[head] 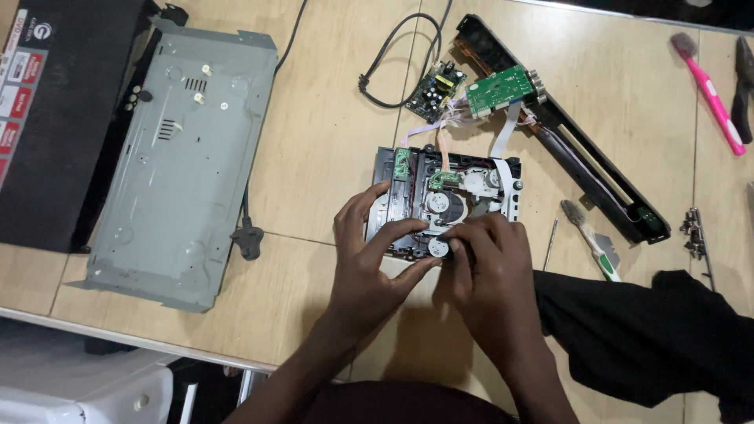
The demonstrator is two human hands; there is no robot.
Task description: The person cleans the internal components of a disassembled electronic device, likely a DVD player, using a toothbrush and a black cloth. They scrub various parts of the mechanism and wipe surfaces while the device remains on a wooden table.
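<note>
Resting on both hands' fingertips is a black disc-drive mechanism (446, 200), sitting mid-table on the pale wood-grain tabletop (330, 141). It's a squarish plastic frame w/ its slightly longer axis running left-right, top edge tilted a bit clockwise; exposed works face up, ribbon cables leaving from the far edge toward the boards. Shiny metal spindle hub and silver motor disc near the centre, small green circuit strips at the far-left corner.

Left hand (369, 259): fingers spread, curled over the near-left edge of the frame, index and thumb reaching toward a small round silver part at the near edge. Right hand (491, 271): fingers pressed together & bent, tips on the same near edge beside that round part; can't tell if it's actually pinched.

Around it: grey sheet-metal chassis cover (184, 153) lying flat to the left, stamped vents, dull matte finish. Green circuit board (503, 90) and a smaller power board (436, 86) beyond the mechanism, black cable looped next to them. Long black plastic front panel (573, 141) runs diagonally, far-left to near-right. Pink-handled toothbrush (711, 90) at far right, a green/white one (593, 239) just right of the mechanism. Dark cloth (644, 330) near-right.
</note>
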